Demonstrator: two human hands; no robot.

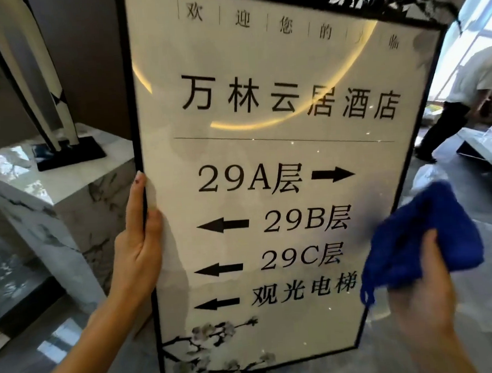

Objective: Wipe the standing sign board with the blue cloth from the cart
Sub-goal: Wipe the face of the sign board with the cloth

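The standing sign board (280,161) fills the middle of the view: a glossy cream panel in a thin black frame, printed with black characters, arrows and floor numbers. My left hand (139,244) grips its left edge, thumb on the front face and fingers behind the frame. My right hand (424,296) holds the bunched blue cloth (423,239) against the panel's lower right edge, beside the 29B and 29C lines. The cloth is motion-blurred.
A marble pedestal (52,198) stands left of the board, carrying a black-and-white sculpture (30,72) on a dark base. Behind the board at the right a person in a white shirt (475,85) stands near a low table (484,143). Grey polished floor lies below.
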